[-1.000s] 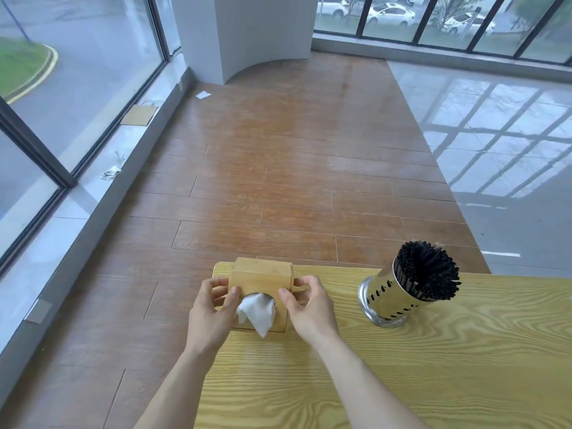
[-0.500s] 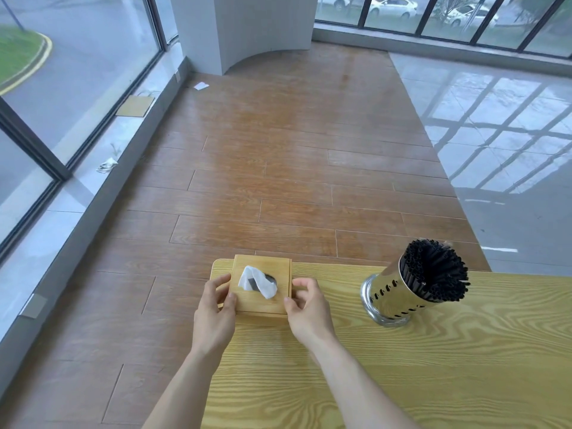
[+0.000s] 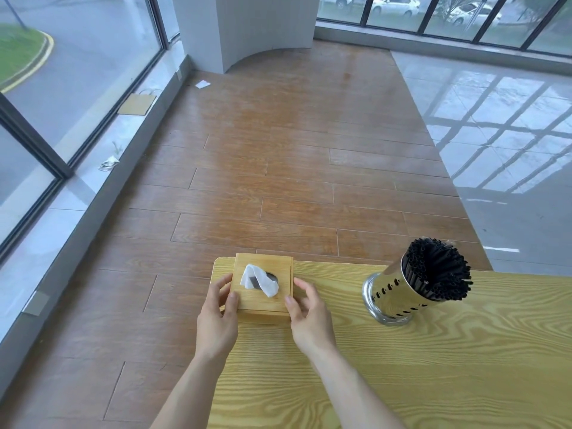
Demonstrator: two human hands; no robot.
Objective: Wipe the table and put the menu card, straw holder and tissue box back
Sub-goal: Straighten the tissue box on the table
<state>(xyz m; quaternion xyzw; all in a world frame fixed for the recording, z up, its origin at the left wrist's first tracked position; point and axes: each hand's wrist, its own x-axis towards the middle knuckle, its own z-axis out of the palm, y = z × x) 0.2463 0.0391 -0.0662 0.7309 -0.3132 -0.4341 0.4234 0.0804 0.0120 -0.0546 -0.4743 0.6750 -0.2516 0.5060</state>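
A square bamboo tissue box point(image 3: 263, 300) sits flat on the far left corner of the light wooden table point(image 3: 402, 382), opening up, with a white tissue point(image 3: 258, 278) sticking out. My left hand point(image 3: 216, 320) rests against its left side, thumb on the near left corner. My right hand point(image 3: 309, 317) is at its right side, thumb on the near right corner. To the right stands a perforated metal straw holder point(image 3: 393, 298) full of black straws point(image 3: 436, 267). No menu card is in view.
The table's left and far edges run right beside the tissue box. Beyond is brown wood floor point(image 3: 278, 150), a glass wall with a sill point(image 3: 77, 193) on the left, and a white pillar point(image 3: 247, 23) at the back.
The tissue box was tipped with its opening toward me; both hands turned it opening-up and set it flat on the table corner. The straw holder has not moved.
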